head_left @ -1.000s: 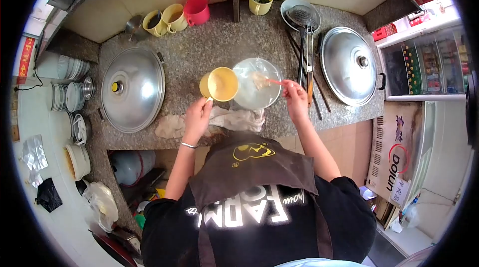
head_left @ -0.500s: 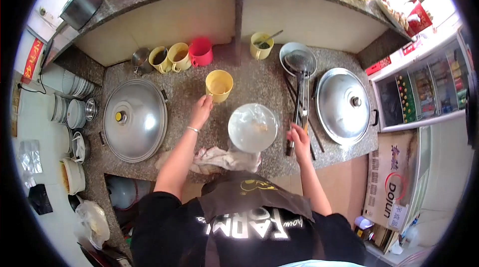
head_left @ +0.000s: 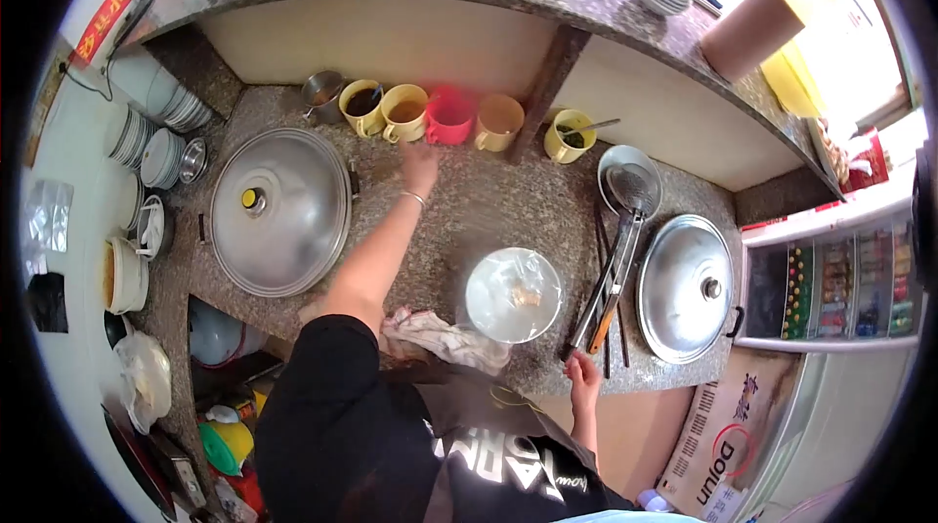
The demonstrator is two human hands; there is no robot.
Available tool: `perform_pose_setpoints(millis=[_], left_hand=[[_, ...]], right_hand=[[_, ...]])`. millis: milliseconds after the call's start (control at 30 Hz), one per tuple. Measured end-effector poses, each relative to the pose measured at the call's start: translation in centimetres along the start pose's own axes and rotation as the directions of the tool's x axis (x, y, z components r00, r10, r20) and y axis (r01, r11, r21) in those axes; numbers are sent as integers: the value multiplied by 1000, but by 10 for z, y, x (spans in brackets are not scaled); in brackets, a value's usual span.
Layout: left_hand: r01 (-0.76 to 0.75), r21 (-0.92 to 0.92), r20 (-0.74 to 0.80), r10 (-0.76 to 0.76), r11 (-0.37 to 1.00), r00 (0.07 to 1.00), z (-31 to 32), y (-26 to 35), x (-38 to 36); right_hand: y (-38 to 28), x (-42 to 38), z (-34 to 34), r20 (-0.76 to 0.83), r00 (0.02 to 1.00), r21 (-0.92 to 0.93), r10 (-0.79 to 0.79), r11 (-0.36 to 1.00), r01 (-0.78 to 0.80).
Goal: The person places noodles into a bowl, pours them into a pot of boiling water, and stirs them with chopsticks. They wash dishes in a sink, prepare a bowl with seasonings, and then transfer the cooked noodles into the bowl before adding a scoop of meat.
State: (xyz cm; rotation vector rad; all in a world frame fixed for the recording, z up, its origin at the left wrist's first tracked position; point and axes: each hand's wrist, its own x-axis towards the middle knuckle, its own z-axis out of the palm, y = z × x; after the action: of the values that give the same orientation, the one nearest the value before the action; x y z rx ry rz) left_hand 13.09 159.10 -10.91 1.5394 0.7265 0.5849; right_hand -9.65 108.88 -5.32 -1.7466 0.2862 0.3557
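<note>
My left hand (head_left: 420, 165), blurred, reaches to the row of mugs at the back of the counter. Its fingertips are close in front of the red mug (head_left: 450, 116) and a yellow mug of brownish contents (head_left: 405, 112); their exact grip is smeared. Right of the red mug stands another yellow mug (head_left: 499, 123). My right hand (head_left: 584, 373) hangs at the front edge with fingers curled in, beside the handle ends of a wire skimmer (head_left: 633, 189) and tongs (head_left: 608, 303). A bowl covered in clear plastic (head_left: 514, 295) sits between my arms.
Large lidded pans stand at left (head_left: 280, 212) and right (head_left: 686, 288). A crumpled cloth (head_left: 445, 339) lies at the front edge. A yellow mug with a spoon (head_left: 569, 137) stands past the divider (head_left: 550, 91). Stacked plates (head_left: 164, 159) line the left wall.
The yellow mug that my left hand held is set down right of the red mug and released. My left hand has moved to the mug row. The view has turned and shifted.
</note>
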Motion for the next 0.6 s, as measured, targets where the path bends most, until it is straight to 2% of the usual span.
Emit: perform_pose_setpoints(millis=[33, 67, 100, 133, 167, 200, 233, 300, 333, 400, 467, 533, 567, 600], left_hand=[[-138, 141, -155, 159, 980, 975, -18, 6, 13], [-196, 114, -442, 226, 974, 868, -24, -30, 45], [-324, 68, -470, 317, 944, 824, -38, -6, 51], [-322, 68, -477, 315, 944, 821, -49, 2, 59], [-24, 245, -470, 140, 969, 871, -61, 11, 65], [271, 401, -495, -42, 875, 868, -73, 13, 74], [272, 395, -500, -43, 878, 865, -83, -3, 87], [250, 374, -218, -177, 893, 960, -96, -59, 122], [242, 365, -221, -168, 899, 961, -100, -78, 136], [198, 11, -253, -189, 980, 949, -102, -101, 155], [211, 6, -257, -202, 977, 945, -102, -64, 132], [250, 87, -248, -222, 964, 943, -103, -44, 113], [180, 126, -274, -141, 976, 951, -102, -45, 108], [177, 123, -275, -138, 976, 951, -103, -30, 96]], right_hand=[[8, 1, -3, 1, 1000, -14, -16, 1000, 16], [12, 1, -4, 10, 1000, -17, -17, 1000, 17], [15, 0, -5, -5, 1000, -26, 8, 1000, -8], [14, 1, -5, -21, 999, -35, 32, 999, -32], [13, 0, -5, -17, 999, -41, 29, 999, -29], [9, -2, -4, -10, 998, -54, 55, 997, -55], [5, -3, -2, -3, 997, -66, 79, 995, -79], [6, -2, 1, 11, 997, -102, 70, 992, -69], [5, 0, 5, 20, 998, -133, 66, 989, -63], [-4, 1, 9, 57, 997, -147, 59, 988, -50], [-5, 2, 12, 69, 995, -215, 75, 975, -59], [-11, 2, 14, 51, 994, -214, 93, 973, -80], [-10, 1, 13, 46, 995, -200, 90, 977, -79], [-9, 1, 12, 42, 995, -186, 87, 979, -77]])
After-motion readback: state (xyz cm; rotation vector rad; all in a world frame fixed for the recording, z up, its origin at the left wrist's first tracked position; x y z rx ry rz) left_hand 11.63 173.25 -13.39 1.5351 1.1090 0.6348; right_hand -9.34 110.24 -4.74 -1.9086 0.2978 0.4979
